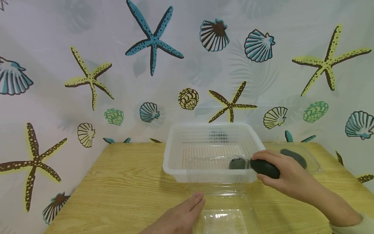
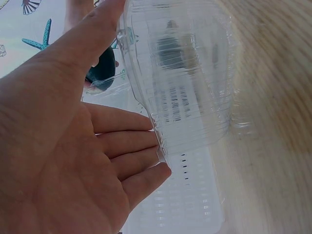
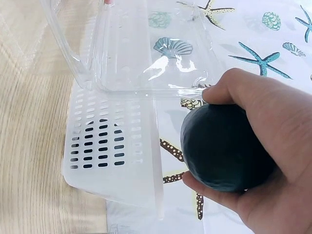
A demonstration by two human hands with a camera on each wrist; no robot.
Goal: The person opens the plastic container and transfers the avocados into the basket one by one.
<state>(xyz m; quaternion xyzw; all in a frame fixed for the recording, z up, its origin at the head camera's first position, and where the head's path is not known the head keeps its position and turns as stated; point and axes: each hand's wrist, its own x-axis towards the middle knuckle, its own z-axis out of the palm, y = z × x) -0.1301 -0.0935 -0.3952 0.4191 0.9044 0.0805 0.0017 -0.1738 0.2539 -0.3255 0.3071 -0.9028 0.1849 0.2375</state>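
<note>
My right hand grips a dark green, rounded avocado over the right front corner of a white plastic basket. Another avocado shows inside the basket, seen through a clear raised lid. This lid belongs to a hinged plastic container standing open in front of the basket. In the right wrist view, a fingertip of the right hand is right at the lid's edge. My left hand has its fingers extended, with the fingertips against the container's edge in the left wrist view.
Behind my right hand, a second clear container stands at the table's right side with a dark green avocado in it. The wooden table ends at a curtain printed with starfish and shells.
</note>
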